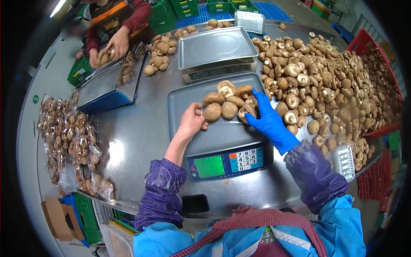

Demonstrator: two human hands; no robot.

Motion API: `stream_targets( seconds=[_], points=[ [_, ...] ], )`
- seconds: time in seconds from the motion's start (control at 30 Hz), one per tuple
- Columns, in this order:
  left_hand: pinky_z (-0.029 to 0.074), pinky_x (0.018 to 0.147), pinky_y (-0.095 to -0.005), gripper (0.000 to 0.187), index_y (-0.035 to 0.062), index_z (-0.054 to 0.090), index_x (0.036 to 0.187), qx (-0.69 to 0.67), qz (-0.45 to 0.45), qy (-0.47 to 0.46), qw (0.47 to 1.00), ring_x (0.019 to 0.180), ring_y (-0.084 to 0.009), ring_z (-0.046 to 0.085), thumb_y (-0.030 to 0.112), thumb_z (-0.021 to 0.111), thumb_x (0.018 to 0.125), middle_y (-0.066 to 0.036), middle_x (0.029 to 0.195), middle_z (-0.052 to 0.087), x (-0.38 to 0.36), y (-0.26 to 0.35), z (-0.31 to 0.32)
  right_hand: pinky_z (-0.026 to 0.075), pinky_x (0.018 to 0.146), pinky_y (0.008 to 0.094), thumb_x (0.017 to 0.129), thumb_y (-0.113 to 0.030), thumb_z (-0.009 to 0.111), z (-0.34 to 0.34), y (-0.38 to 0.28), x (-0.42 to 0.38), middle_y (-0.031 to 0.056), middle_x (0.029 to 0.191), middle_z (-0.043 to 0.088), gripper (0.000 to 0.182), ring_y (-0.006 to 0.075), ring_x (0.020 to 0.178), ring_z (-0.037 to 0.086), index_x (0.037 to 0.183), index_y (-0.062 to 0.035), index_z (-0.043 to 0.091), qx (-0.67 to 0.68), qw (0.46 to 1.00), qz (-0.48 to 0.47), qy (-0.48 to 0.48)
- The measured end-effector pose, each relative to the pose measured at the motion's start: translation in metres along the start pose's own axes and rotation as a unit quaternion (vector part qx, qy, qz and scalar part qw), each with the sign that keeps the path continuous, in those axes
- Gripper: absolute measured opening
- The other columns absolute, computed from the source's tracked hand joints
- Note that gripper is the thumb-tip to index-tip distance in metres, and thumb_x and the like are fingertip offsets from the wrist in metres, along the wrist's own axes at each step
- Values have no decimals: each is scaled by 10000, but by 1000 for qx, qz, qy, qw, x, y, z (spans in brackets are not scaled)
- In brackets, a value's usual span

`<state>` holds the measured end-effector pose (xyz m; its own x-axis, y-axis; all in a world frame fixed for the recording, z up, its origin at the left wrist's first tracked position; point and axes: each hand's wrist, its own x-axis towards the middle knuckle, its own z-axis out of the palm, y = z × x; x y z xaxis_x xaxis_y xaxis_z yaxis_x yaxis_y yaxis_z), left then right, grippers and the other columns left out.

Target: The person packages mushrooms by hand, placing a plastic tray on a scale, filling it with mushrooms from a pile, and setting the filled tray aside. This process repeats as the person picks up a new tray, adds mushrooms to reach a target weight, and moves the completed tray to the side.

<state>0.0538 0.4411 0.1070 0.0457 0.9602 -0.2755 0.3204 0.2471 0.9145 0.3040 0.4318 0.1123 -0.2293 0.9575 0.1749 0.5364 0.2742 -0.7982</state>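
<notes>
A group of several shiitake mushrooms (pixel 229 110) lies on the grey pan (pixel 184 141) of a digital scale, apparently in a clear plastic tray whose edges barely show. My left hand (pixel 192 122), bare, has its fingers curled at the left edge of this tray. On the other side my right hand (pixel 272 124), in a blue glove, closes thumb and fingers around a mushroom (pixel 247 113) at the group's right end. Below the pan, the scale's green display (pixel 209 166) is lit, but its digits are hard to read.
A large mushroom heap (pixel 321 81) spreads right, by a red crate (pixel 381 55). A second scale (pixel 216 49) stands ahead. Wrapped mushroom packs (pixel 70 132) pile up left. A clear tray stack (pixel 345 160) sits lower right. Another person's hands (pixel 117 45) handle mushrooms at upper left.
</notes>
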Motion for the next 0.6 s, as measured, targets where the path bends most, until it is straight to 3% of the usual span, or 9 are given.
stream_targets(
  seconds=[0.2,0.23,0.27,0.33,0.37,0.4,0.47,0.5,0.6],
  points=[
    [523,556,-259,486,-33,206,1237,-171,-42,-2,984,673,-198,595,-127,327,777,-193,967,507,-18,5,-2,283,999,320,779,-178,631,8,0,5,155,1234,423,606,224,1199,360,1288,-37,335,151,988,-9,19],
    [526,568,-263,492,-30,198,1241,-221,-51,1,974,684,-204,596,-130,323,776,-204,990,505,-21,4,-2,371,912,287,783,-178,632,11,-2,8,135,1216,441,587,180,1075,446,1285,-56,354,97,993,-40,48],
    [529,579,-266,499,-27,191,1245,-270,-61,5,961,695,-211,597,-133,319,775,-215,1012,503,-24,3,-4,371,912,287,783,-178,632,13,-4,10,135,1216,441,587,180,1075,446,1285,-56,354,98,993,-45,47],
    [535,606,-281,518,-21,172,1256,-295,-62,11,953,705,-228,596,-135,320,773,-237,1030,500,-28,0,-13,433,768,243,791,-185,628,13,-16,12,114,1200,450,574,112,878,484,1290,-84,361,114,993,24,23],
    [536,615,-288,526,-19,170,1260,-318,-57,10,946,710,-235,594,-138,321,770,-242,1026,498,-30,0,-19,378,900,305,778,-277,644,12,-25,15,119,1185,460,615,203,1040,476,1256,-12,361,159,987,35,11],
    [537,625,-296,535,-17,168,1264,-340,-52,8,939,715,-243,593,-141,321,767,-248,1021,497,-32,0,-25,378,900,305,778,-277,644,11,-35,17,119,1185,460,615,203,1040,476,1256,-12,361,160,987,33,9],
    [537,630,-299,541,-17,168,1266,-364,-43,17,930,720,-251,593,-142,323,763,-253,1018,495,-36,2,-39,445,749,266,772,-271,649,9,-54,22,103,1189,463,615,142,868,511,1266,-40,365,212,975,60,-24],
    [537,635,-302,547,-18,167,1268,-386,-36,23,921,725,-259,592,-142,325,759,-258,1014,494,-38,2,-47,445,617,226,779,-241,641,17,-46,28,82,1197,462,602,93,749,488,1284,-72,362,191,982,4,-1],
    [536,640,-302,548,-19,176,1265,-400,-30,64,914,734,-267,591,-138,331,753,-272,1002,493,-41,-3,-78,442,627,216,795,-203,619,11,-71,26,64,1211,454,580,96,771,494,1298,-89,354,232,973,10,-12]
  ],
)
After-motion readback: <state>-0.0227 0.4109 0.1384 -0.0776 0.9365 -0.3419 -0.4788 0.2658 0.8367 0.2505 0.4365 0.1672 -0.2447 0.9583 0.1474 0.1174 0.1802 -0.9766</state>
